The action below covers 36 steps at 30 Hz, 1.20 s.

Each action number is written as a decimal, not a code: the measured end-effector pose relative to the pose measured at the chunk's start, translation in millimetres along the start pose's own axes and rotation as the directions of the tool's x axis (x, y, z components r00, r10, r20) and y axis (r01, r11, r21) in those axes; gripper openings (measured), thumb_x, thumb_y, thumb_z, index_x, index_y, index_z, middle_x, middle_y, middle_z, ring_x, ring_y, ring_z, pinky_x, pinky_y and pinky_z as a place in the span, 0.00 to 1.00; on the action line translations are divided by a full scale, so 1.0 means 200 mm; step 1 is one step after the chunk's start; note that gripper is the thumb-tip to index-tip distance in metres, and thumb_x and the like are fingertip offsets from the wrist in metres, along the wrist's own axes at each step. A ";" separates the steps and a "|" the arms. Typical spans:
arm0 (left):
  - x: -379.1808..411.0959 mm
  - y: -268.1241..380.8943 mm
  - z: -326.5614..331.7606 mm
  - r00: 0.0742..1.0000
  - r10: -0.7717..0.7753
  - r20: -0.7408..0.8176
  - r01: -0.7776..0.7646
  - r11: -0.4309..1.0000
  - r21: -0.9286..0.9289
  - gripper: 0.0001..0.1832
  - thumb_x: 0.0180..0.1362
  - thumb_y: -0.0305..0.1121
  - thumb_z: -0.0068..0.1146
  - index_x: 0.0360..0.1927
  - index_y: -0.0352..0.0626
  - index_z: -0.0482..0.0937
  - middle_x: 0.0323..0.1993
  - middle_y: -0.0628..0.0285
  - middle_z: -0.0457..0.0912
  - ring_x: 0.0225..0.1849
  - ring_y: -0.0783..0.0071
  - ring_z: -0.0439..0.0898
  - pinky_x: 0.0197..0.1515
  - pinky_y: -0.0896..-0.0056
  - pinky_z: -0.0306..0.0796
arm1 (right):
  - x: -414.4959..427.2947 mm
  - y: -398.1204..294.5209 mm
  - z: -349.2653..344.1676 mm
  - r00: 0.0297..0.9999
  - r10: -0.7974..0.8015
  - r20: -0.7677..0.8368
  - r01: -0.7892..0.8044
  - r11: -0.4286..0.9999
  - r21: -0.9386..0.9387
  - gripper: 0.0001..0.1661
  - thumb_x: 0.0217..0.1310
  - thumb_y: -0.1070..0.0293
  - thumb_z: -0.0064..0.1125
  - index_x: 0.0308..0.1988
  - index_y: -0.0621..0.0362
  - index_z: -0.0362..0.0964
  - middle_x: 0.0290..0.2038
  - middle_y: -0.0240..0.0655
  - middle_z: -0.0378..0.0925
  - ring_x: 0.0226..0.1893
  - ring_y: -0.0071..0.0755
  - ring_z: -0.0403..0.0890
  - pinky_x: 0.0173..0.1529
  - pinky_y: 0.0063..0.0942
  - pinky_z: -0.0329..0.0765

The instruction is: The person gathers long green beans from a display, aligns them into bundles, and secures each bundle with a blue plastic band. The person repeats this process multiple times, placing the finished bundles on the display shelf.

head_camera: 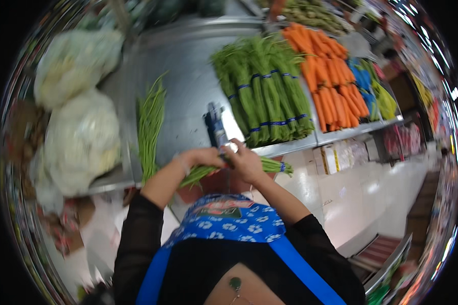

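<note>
A bundle of long green vegetable stalks (271, 164) lies crosswise in front of the apron, a blue band near its right end. My left hand (206, 157) is closed around the bundle's middle. My right hand (246, 160) bends over the bundle beside it, touching something dark whose shape is blurred; whether it grips this is unclear. Just beyond my hands a blue and silver tool (216, 121), perhaps a tape dispenser, rests at the metal counter's edge. Loose green stalks (151, 126) lie to the left, and blue-banded bundles (269, 95) stand in rows to the right.
The metal counter (179, 95) has a raised front edge. Stacked carrots (334, 84) lie right of the banded bundles, with bagged greens (383, 97) beyond. Large plastic-wrapped pale vegetables (82, 141) fill the left section. Boxes and bags (339, 156) sit below the counter at right.
</note>
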<state>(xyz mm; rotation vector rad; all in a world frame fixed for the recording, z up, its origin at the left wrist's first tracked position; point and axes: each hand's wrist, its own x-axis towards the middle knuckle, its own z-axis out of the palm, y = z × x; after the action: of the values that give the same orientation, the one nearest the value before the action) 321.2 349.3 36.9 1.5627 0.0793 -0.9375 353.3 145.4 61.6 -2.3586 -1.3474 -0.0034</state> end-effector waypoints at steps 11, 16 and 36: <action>0.03 -0.04 0.07 0.943 0.092 -0.319 0.105 0.829 0.549 0.23 0.52 0.42 0.67 0.43 0.32 0.77 0.26 0.47 0.80 0.28 0.52 0.80 0.33 0.56 0.73 | -0.01 0.14 0.18 0.948 0.189 0.257 -0.235 0.958 0.163 0.19 0.42 0.62 0.72 0.39 0.49 0.80 0.35 0.35 0.82 0.32 0.41 0.83 0.35 0.31 0.78; -0.06 -0.17 0.27 0.705 0.572 -0.420 -0.019 0.606 0.795 0.33 0.48 0.45 0.68 0.57 0.45 0.70 0.36 0.54 0.78 0.36 0.51 0.80 0.39 0.55 0.72 | 0.05 0.37 0.34 0.810 0.125 0.574 -0.551 0.500 0.668 0.24 0.29 0.77 0.74 0.35 0.59 0.77 0.27 0.33 0.81 0.26 0.26 0.79 0.33 0.24 0.77; 0.30 -0.55 0.16 0.956 0.119 -0.267 -0.139 0.988 -0.059 0.22 0.51 0.42 0.68 0.44 0.37 0.81 0.33 0.59 0.85 0.34 0.68 0.82 0.39 0.69 0.74 | -0.10 0.16 0.33 0.863 0.244 0.443 -0.164 0.964 -0.211 0.19 0.39 0.58 0.68 0.32 0.56 0.78 0.25 0.47 0.80 0.32 0.48 0.83 0.35 0.43 0.79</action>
<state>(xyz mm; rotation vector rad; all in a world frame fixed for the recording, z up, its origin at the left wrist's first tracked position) 285.0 322.7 -84.1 1.5927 0.1958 -0.6142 356.1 137.8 -13.7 -2.7535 -1.3265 0.5729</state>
